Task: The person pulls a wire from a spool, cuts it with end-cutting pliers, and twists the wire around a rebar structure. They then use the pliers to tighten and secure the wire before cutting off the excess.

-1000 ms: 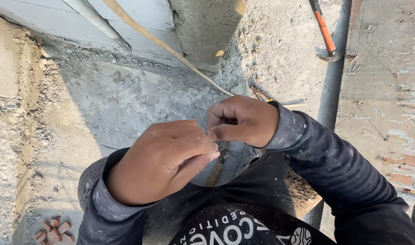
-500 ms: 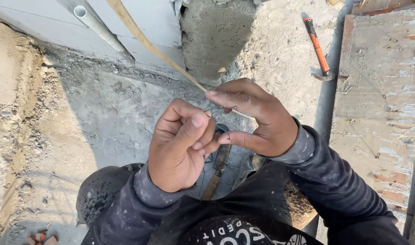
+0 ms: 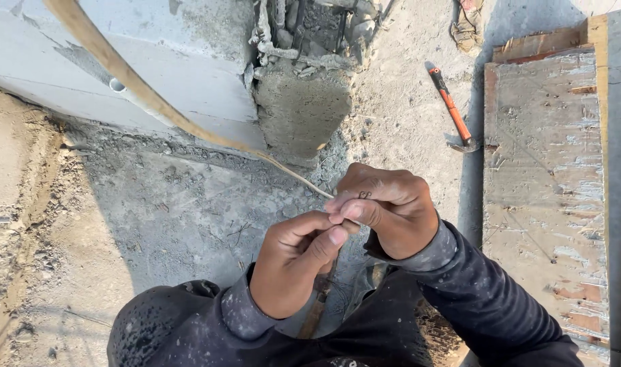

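Tan cord (image 3: 154,102) runs taut from upper left down-right into fingertips of both pinching hands, left hand (image 3: 300,265) and right hand (image 3: 388,207).

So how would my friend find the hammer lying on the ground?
Start at the big wooden board on the right side of the dusty concrete floor. Just off its upper left corner lies the hammer. Its handle is bright orange with a black end, the only bright-coloured thing among all the grey and brown.

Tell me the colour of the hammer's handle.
Orange with a black grip end, on the hammer; head view.
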